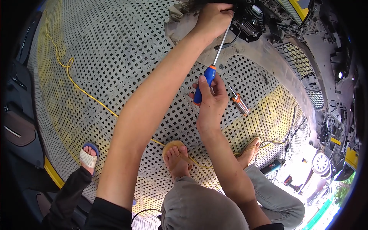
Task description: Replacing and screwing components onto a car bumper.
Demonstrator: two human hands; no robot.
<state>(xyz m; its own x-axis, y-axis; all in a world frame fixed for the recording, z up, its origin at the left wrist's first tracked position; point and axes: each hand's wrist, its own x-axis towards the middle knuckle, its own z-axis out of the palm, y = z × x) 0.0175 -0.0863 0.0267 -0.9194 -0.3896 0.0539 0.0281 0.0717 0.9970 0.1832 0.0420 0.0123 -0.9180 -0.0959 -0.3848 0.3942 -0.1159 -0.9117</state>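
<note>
In my right hand (211, 92) is a screwdriver (210, 76) with a blue and orange handle. My fingers and thumb wrap round the handle. Its long shaft points up and away to a black finned part (251, 21), where its tip is hard to see. Beside that part and the far end of the shaft, my left hand (214, 21) is closed with its fingertips pinched; what they grip is hidden. A thin black cable (234, 38) hangs from the finned part. On the floor right of my right hand lies a shorter screwdriver (240, 104) with a clear and orange handle.
The floor is perforated matting (115, 50), crossed by a yellow cord (90, 94). Vehicle body parts (329, 76) line the right side. A teal power tool (273, 166) and a red and black drill (292, 183) lie lower right. Another person's sandalled foot (89, 156) is at left.
</note>
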